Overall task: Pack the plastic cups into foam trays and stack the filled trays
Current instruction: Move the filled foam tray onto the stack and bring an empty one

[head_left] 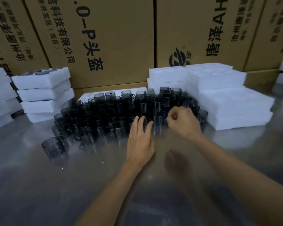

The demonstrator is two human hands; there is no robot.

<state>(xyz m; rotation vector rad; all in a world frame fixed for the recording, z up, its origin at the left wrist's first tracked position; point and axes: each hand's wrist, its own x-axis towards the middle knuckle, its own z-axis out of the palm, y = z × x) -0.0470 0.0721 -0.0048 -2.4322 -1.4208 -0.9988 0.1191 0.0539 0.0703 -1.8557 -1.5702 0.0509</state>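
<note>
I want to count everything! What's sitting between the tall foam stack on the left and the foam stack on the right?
The head view shows a crowd of dark see-through cups on the table.

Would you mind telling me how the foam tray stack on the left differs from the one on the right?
The left foam stack shows dark cups in the holes of its top tray; the right foam stack's top holes look empty and white. The left stack's trays sit skewed over one another, with dark gaps between layers; the right stack steps down in tiers toward the front. Both are white foam standing on the metal table beside the loose cups.
</note>
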